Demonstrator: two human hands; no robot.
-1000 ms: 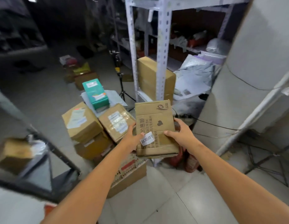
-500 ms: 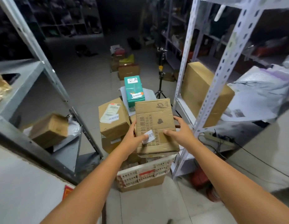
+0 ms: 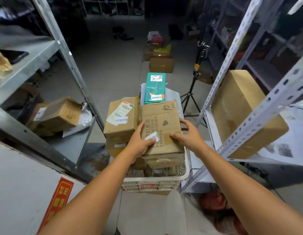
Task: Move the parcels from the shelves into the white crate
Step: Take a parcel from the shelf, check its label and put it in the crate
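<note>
The parcel (image 3: 161,122) lies on the pile in the white crate (image 3: 155,181), at 6 o'clock of a teal box (image 3: 155,89), with the left hand (image 3: 139,146) gripping its edge and the right hand (image 3: 189,138) resting with spread fingers, so I judge the placing nearly done and release comes next.

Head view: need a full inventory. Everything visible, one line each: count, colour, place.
heart-print parcel: 1, brown, atop the pile in the crate, between both hands.
white crate: 1, white, in the aisle between the shelves, heaped with parcels.
labelled parcel: 1, brown, on the pile, left of the heart-print parcel.
teal parcel: 1, teal, on the pile behind it.
large box: 1, brown, right shelf.
small boxes: at least 2, brown, lower left shelf.
floor boxes: several, mostly brown, farther down the aisle.
tripod: 1, black, right of the crate.
red sticker: 1, red, white panel bottom left.
left hand: grips the heart-print parcel's left edge, thumb on top.
right hand: thumb on its top, fingers spread at its right edge.
</note>
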